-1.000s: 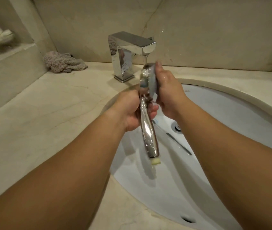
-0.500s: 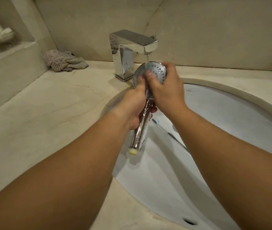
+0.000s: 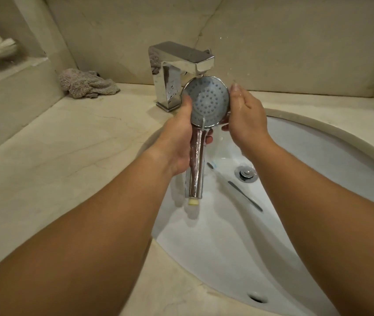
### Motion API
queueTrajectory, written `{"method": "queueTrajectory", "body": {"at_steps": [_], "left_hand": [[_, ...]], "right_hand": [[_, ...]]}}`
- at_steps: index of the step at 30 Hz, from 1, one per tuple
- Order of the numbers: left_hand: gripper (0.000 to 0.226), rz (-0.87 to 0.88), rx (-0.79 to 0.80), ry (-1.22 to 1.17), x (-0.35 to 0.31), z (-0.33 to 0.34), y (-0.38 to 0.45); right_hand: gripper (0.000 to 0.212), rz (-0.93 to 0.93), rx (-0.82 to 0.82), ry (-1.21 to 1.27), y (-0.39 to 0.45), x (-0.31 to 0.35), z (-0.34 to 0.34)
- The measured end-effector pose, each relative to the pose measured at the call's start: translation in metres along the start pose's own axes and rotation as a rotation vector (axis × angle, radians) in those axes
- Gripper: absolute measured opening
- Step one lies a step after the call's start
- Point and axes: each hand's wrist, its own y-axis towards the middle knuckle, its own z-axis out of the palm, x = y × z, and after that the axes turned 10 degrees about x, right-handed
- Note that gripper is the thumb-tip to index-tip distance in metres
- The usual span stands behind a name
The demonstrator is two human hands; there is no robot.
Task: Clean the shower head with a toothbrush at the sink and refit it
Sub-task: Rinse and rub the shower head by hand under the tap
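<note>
The shower head (image 3: 206,100) sits just under the tap (image 3: 181,65), spray face toward the camera, handle running down over the sink (image 3: 318,156). The left hand (image 3: 179,142) grips the handle; the right hand (image 3: 245,119), fingers fairly straight, seems to touch the rim.

We see the shower head (image 3: 206,103) with a matt grey face dotted with nozzles, a glossy chrome rim and handle. At its 11 o'clock the tap (image 3: 177,65) is mirror-bright metal. The sink (image 3: 318,156) looks smooth glazed white ceramic, the counter (image 3: 67,156) veined polished stone, the cloth (image 3: 85,84) nubbly terry.
</note>
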Motion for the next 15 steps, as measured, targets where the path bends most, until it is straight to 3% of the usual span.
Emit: {"method": "queueTrajectory", "body": {"at_steps": [5, 9, 15], "left_hand": [[0.068, -0.027, 0.096, -0.113, -0.001, -0.002, -0.004], [0.063, -0.048, 0.086, -0.142, -0.002, -0.003, -0.007], [0.042, -0.067, -0.027, 0.09, -0.003, -0.005, -0.01]], "right_hand": [[0.04, 0.104, 0.326, 0.013, -0.011, -0.008, -0.005], [0.038, 0.08, 0.355, 0.025, -0.012, -0.008, -0.004], [0.034, 0.091, 0.417, 0.119, -0.009, -0.005, -0.017]]}}
